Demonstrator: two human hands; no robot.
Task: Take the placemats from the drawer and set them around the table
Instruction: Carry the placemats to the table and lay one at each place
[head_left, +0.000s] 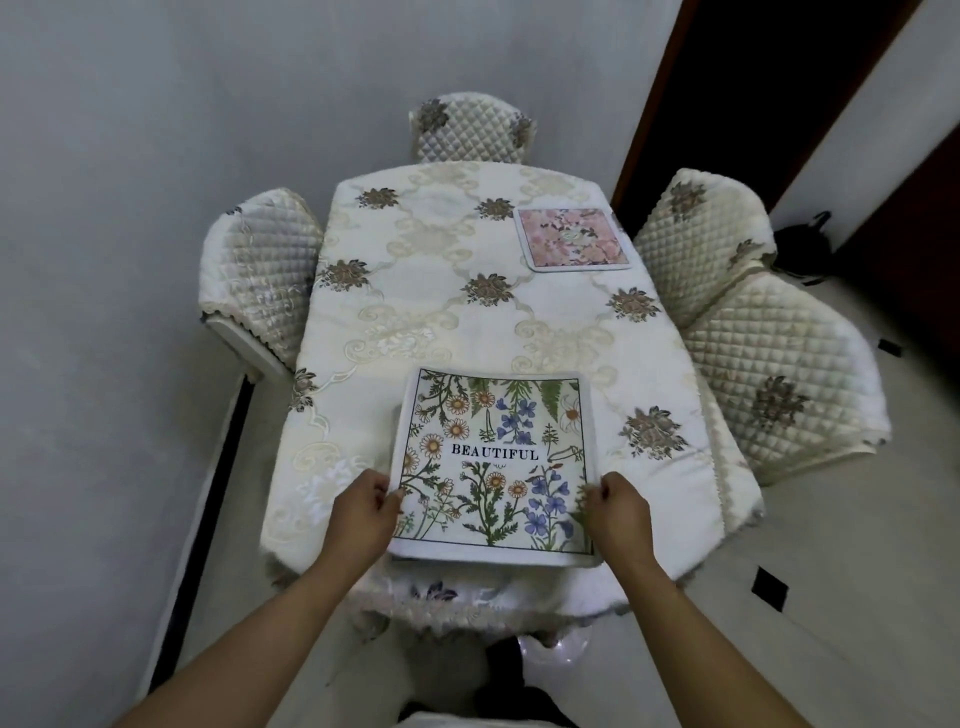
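A square placemat (493, 457) printed with flowers and the word BEAUTIFUL lies at the near end of the table (415, 291), which wears a cream embroidered cloth. Another layer shows under the mat's left edge, so it may be a stack. My left hand (363, 509) pinches the mat's lower left edge. My right hand (615, 506) pinches its lower right edge. A pink floral placemat (571, 238) lies flat at the far right corner of the table.
Quilted cream chair covers surround the table: one chair at the far end (470, 130), one on the left (262, 270), two on the right (701, 239) (779, 379). A grey wall is close on the left. A dark doorway (753, 78) opens at the back right.
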